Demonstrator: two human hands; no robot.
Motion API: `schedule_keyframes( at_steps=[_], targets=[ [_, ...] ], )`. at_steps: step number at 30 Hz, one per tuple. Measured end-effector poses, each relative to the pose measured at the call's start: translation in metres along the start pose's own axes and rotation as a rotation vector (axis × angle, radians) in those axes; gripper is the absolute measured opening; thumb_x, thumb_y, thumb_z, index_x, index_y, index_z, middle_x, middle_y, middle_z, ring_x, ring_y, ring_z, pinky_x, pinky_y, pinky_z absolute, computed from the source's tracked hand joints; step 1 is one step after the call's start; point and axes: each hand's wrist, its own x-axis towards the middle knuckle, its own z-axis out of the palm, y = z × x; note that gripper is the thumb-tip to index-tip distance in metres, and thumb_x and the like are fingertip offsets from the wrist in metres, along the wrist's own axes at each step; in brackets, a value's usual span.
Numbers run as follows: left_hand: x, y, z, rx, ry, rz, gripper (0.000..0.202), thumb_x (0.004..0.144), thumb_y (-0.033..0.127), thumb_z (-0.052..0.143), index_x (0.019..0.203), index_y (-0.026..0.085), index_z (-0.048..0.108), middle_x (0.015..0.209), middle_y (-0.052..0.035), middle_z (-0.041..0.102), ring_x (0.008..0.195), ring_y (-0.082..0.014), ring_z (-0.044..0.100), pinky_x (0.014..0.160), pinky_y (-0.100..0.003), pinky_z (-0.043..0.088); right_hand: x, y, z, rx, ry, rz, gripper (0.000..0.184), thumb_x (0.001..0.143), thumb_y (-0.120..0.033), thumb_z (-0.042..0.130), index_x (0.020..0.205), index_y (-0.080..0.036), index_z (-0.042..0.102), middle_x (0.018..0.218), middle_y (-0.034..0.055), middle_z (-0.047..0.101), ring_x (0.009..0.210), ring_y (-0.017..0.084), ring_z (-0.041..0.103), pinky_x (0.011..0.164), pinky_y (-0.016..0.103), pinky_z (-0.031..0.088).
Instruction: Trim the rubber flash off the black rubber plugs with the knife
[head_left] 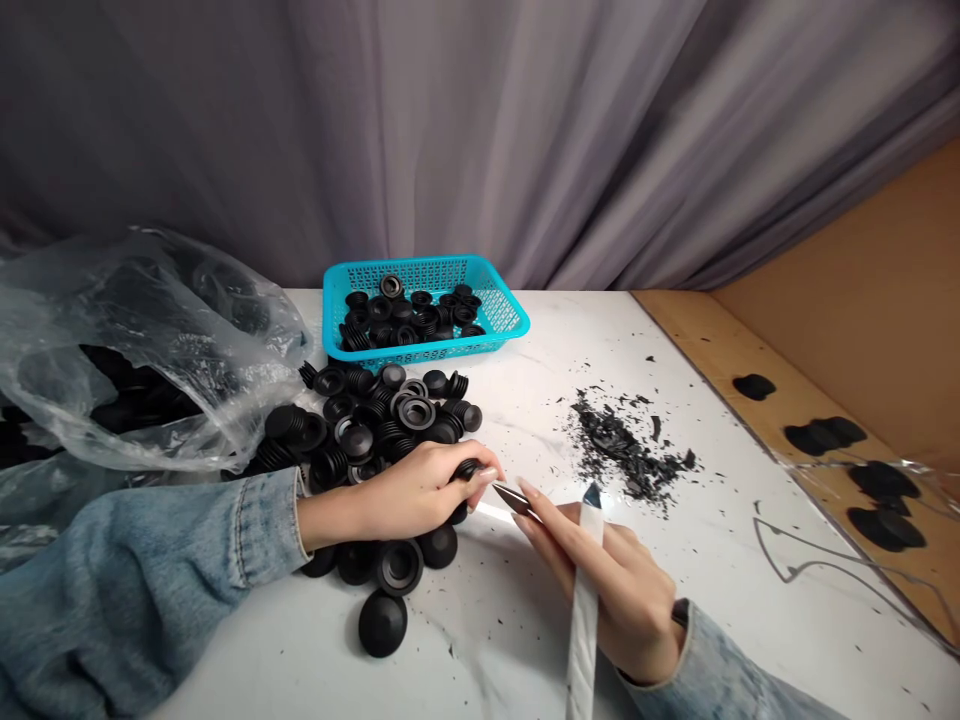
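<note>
My left hand (427,488) pinches a small black ribbed rubber plug (468,468) between thumb and fingers, just above a heap of similar black plugs (401,425). Facing it, my right hand (611,580) is closed around a pointed metal tool (514,498), whose tip lies close to the left thumb. A white-wrapped stick (583,640) with a dark blue end also passes through the right hand. Whether it belongs to the metal tool, I cannot tell. One domed plug (382,623) lies at the heap's near edge.
Behind the heap, a blue perforated basket (334,310) contains several black plugs. Black rubber scraps (630,445) lie on the white table to the right. A clear plastic bag (225,370) with black pieces is at left. More black pieces (885,480) rest on the wooden strip.
</note>
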Motion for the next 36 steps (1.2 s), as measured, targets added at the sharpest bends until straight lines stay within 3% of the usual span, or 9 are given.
schedule_keyframes(
  at_steps=[11, 16, 23, 26, 29, 33, 36],
  targets=[
    [-0.002, 0.002, -0.002, -0.004, -0.050, 0.027, 0.019, 0.082, 0.008, 0.042, 0.094, 0.015, 0.055, 0.074, 0.0015, 0.057, 0.066, -0.0100, 0.050, 0.063, -0.020, 0.040, -0.002, -0.001, 0.000, 0.033, -0.103, -0.007, 0.056, 0.085, -0.010, 0.056, 0.137, -0.022, 0.040, 0.071, 0.0014, 0.064, 0.056, 0.013, 0.062, 0.047, 0.023, 0.049],
    [-0.003, 0.002, -0.001, 0.016, -0.063, 0.055, 0.020, 0.083, 0.008, 0.042, 0.095, 0.014, 0.056, 0.085, -0.0031, 0.063, 0.077, -0.0132, 0.056, 0.070, -0.023, 0.043, -0.004, -0.002, 0.003, 0.094, -0.119, 0.006, 0.056, 0.083, -0.006, 0.058, 0.135, -0.018, 0.042, 0.072, 0.0026, 0.064, 0.061, 0.014, 0.063, 0.050, 0.024, 0.050],
    [-0.005, 0.004, -0.003, -0.011, -0.053, 0.065, 0.011, 0.085, 0.017, 0.048, 0.093, 0.014, 0.054, 0.083, -0.0031, 0.061, 0.072, -0.0126, 0.053, 0.066, -0.023, 0.042, -0.001, -0.001, 0.005, 0.087, -0.077, 0.008, 0.051, 0.086, -0.007, 0.054, 0.134, -0.021, 0.043, 0.072, 0.0018, 0.063, 0.055, 0.011, 0.060, 0.048, 0.021, 0.049],
    [-0.005, 0.008, -0.008, -0.167, -0.067, 0.006, 0.018, 0.081, 0.025, 0.057, 0.095, 0.015, 0.052, 0.083, -0.0012, 0.056, 0.068, -0.0107, 0.049, 0.060, -0.022, 0.039, -0.003, 0.003, 0.006, 0.011, 0.034, 0.054, 0.053, 0.085, -0.008, 0.056, 0.134, -0.024, 0.045, 0.079, 0.0044, 0.066, 0.060, 0.013, 0.063, 0.052, 0.022, 0.052],
    [-0.006, 0.010, -0.012, -0.447, -0.097, -0.052, 0.021, 0.077, 0.019, 0.058, 0.096, 0.016, 0.049, 0.085, -0.0007, 0.052, 0.068, -0.0092, 0.047, 0.060, -0.021, 0.038, -0.003, 0.005, 0.007, -0.018, 0.122, 0.101, 0.054, 0.082, -0.008, 0.059, 0.132, -0.024, 0.047, 0.077, 0.0048, 0.066, 0.058, 0.014, 0.062, 0.052, 0.023, 0.052],
    [-0.006, 0.002, -0.015, -0.729, -0.150, -0.083, 0.035, 0.070, 0.013, 0.059, 0.104, 0.016, 0.049, 0.091, -0.0022, 0.054, 0.057, -0.0051, 0.041, 0.050, -0.019, 0.030, -0.001, 0.005, 0.007, -0.009, 0.139, 0.114, 0.049, 0.083, -0.009, 0.058, 0.129, -0.022, 0.051, 0.076, 0.0053, 0.067, 0.057, 0.014, 0.063, 0.051, 0.024, 0.052],
    [-0.003, -0.006, -0.014, -0.905, -0.184, -0.053, 0.043, 0.062, 0.011, 0.058, 0.105, 0.014, 0.052, 0.094, -0.0052, 0.058, 0.053, -0.0053, 0.043, 0.050, -0.022, 0.031, 0.001, 0.004, 0.006, 0.001, 0.128, 0.114, 0.043, 0.084, -0.011, 0.058, 0.126, -0.020, 0.054, 0.080, 0.0068, 0.069, 0.060, 0.015, 0.066, 0.053, 0.023, 0.054]
  ],
)
